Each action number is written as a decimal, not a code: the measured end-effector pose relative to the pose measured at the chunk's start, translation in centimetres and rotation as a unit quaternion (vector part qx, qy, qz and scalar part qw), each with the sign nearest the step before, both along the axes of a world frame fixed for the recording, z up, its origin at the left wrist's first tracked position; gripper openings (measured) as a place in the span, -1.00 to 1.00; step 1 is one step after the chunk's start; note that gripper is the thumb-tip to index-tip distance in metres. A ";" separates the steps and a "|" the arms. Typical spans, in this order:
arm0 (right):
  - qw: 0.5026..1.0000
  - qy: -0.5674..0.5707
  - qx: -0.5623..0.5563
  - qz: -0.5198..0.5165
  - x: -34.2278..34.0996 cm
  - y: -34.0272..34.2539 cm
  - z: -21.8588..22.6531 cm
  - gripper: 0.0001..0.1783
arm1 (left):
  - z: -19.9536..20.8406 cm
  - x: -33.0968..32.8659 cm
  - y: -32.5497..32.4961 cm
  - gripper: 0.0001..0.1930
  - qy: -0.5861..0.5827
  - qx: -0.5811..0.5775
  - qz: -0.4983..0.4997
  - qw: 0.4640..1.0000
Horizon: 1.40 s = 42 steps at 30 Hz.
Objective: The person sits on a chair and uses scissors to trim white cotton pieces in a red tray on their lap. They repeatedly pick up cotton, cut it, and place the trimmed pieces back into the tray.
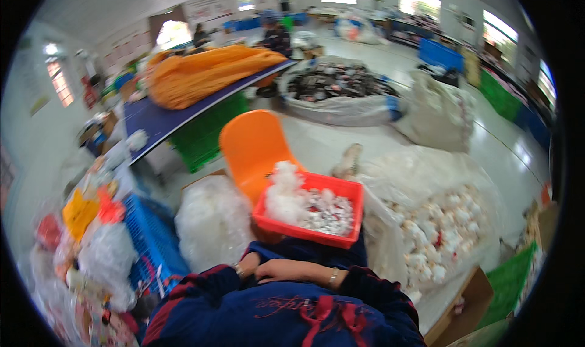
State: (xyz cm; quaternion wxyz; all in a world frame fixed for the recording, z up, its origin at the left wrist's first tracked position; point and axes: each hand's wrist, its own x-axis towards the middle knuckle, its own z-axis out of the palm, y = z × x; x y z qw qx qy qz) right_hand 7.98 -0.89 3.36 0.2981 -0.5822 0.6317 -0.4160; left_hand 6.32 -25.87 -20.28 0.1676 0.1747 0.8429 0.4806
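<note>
Both hands rest folded in the lap just below the red tray (350,191): the right hand (286,269) lies flat, fingers loosely extended and holding nothing, over the left hand (248,265), whose fingers are hidden, so I cannot tell their state. The tray, balanced on the knees before an orange chair (253,146), holds white fluffy pieces (286,194). Judging by its perch, keeping the knees level seems wise.

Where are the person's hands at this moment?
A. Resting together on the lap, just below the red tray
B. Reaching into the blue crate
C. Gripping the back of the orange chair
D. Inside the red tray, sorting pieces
A: the right hand lies over the left hand on the dark-clothed lap, below the red tray of white pieces; neither holds anything.
</note>
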 end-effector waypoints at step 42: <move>0.794 -0.441 0.159 -0.388 32.7 24.5 4.4 -0.62 | 26.5 -8.7 12.2 -0.58 0.076 -0.197 -0.479 0.852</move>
